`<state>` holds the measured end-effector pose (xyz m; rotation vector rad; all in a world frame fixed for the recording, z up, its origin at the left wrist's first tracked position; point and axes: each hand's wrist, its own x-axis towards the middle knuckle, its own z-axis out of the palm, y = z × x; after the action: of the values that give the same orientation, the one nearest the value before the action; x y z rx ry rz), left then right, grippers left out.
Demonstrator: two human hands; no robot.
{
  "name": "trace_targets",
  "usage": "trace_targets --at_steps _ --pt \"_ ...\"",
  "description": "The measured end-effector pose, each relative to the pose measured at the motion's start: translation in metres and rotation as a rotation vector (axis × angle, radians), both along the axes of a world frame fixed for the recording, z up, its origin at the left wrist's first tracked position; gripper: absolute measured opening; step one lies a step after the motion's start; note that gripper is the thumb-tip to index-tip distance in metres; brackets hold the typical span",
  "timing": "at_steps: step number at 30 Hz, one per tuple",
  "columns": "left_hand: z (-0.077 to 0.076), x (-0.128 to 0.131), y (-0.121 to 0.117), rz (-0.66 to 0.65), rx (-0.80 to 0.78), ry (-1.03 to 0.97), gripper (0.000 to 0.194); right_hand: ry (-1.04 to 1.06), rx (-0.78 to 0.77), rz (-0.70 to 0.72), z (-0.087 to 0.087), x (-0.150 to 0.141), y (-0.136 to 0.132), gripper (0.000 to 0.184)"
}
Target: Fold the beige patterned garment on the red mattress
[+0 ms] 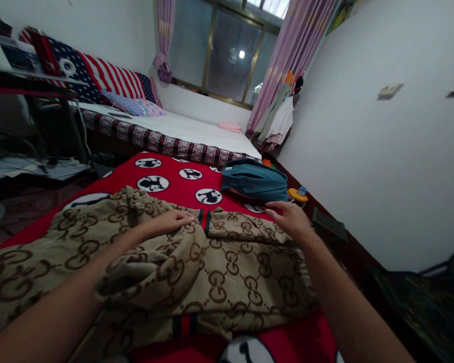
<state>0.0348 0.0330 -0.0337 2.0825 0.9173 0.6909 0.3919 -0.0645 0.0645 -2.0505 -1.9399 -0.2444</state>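
Head view — both hands (174,220) (289,218) flat on tan blanket (219,272) | teal bag (255,180) beyond

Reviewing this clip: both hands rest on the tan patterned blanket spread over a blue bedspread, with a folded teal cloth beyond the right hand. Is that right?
Not quite: the bedspread is red with black-and-white roundels, not blue, as the head view shows. The rest stands: the left hand and right hand rest on the tan patterned blanket, with the folded teal cloth beyond.

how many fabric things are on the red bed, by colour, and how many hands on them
Tan blanket: 1
Teal bundle: 1
Red bedspread: 1
Hands on the blanket: 2, left hand, right hand
Total: 3 fabric things, 2 hands
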Motion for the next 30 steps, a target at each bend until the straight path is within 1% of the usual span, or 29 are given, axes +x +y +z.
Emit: trace_targets --at_steps 1,2,3,4,6,7,8,9,11,12,13,14,15,16,17,18,19,20,21,22,24,27,29,30 --pt "-0.003 0.002 0.0 -0.039 0.031 0.039 0.046 -0.009 0.08 0.005 -0.009 -0.007 0.003 0.035" --pt "-0.005 0.003 0.0 -0.078 0.056 0.081 0.047 -0.029 0.111 -0.006 -0.022 -0.013 0.005 0.039" --pt "-0.008 0.004 0.001 -0.099 0.078 0.117 0.047 -0.053 0.094 -0.041 -0.038 -0.018 0.006 0.041" --pt "-0.011 0.005 0.001 -0.083 0.105 0.135 0.046 -0.077 0.035 -0.092 -0.056 -0.021 0.007 0.044" --pt "-0.014 0.005 0.0 -0.04 0.127 0.147 0.045 -0.098 -0.149 -0.187 -0.089 -0.021 0.008 0.05" --pt "-0.014 0.006 -0.001 -0.027 0.126 0.145 0.046 -0.106 -0.223 -0.214 -0.1 -0.02 0.009 0.054" --pt "-0.014 0.006 -0.002 -0.008 0.119 0.139 0.047 -0.114 -0.275 -0.219 -0.106 -0.017 0.011 0.056" --pt "-0.013 0.005 -0.003 0.025 0.111 0.132 0.05 -0.125 -0.308 -0.2 -0.108 -0.013 0.013 0.056" --pt "-0.008 0.003 -0.005 0.149 0.139 0.123 0.054 -0.159 -0.322 -0.161 -0.099 -0.001 0.016 0.048" --pt "-0.005 0.0 -0.006 0.245 0.197 0.129 0.052 -0.183 -0.297 -0.174 -0.091 0.006 0.017 0.045" --pt "-0.002 -0.003 -0.007 0.355 0.287 0.146 0.047 -0.209 -0.253 -0.216 -0.083 0.014 0.017 0.045" --pt "0.001 -0.008 -0.006 0.467 0.397 0.177 0.041 -0.226 -0.202 -0.286 -0.077 0.021 0.017 0.05" --pt "0.003 -0.013 -0.004 0.573 0.501 0.224 0.037 -0.223 -0.162 -0.372 -0.072 0.029 0.015 0.06" --pt "0.005 -0.02 -0.002 0.669 0.574 0.285 0.04 -0.195 -0.154 -0.448 -0.07 0.035 0.013 0.074" --pt "0.006 -0.027 0.001 0.756 0.592 0.355 0.051 -0.142 -0.182 -0.501 -0.071 0.041 0.01 0.087" --pt "0.006 -0.035 0.005 0.827 0.556 0.427 0.066 -0.078 -0.227 -0.532 -0.073 0.045 0.007 0.096" --pt "0.006 -0.043 0.01 0.877 0.483 0.491 0.083 -0.021 -0.265 -0.553 -0.077 0.048 0.004 0.101" --pt "0.005 -0.051 0.014 0.905 0.396 0.543 0.095 0.017 -0.283 -0.563 -0.081 0.049 0.001 0.102" --pt "0.004 -0.057 0.017 0.909 0.318 0.584 0.102 0.034 -0.28 -0.57 -0.084 0.05 -0.002 0.1" --pt "0.003 -0.062 0.02 0.896 0.26 0.613 0.102 0.038 -0.264 -0.574 -0.087 0.049 -0.005 0.096" --pt "0.001 -0.067 0.022 0.84 0.207 0.635 0.091 0.045 -0.232 -0.555 -0.089 0.047 -0.009 0.081" --pt "0.0 -0.062 0.018 0.778 0.18 0.575 0.065 0.095 -0.193 -0.466 -0.083 0.044 -0.011 0.051" --pt "0.002 -0.056 0.015 0.776 0.195 0.488 0.053 0.117 -0.1 -0.413 -0.074 0.043 -0.01 0.038" --pt "0.004 -0.054 0.015 0.784 0.211 0.439 0.05 0.122 -0.033 -0.398 -0.069 0.044 -0.009 0.035"
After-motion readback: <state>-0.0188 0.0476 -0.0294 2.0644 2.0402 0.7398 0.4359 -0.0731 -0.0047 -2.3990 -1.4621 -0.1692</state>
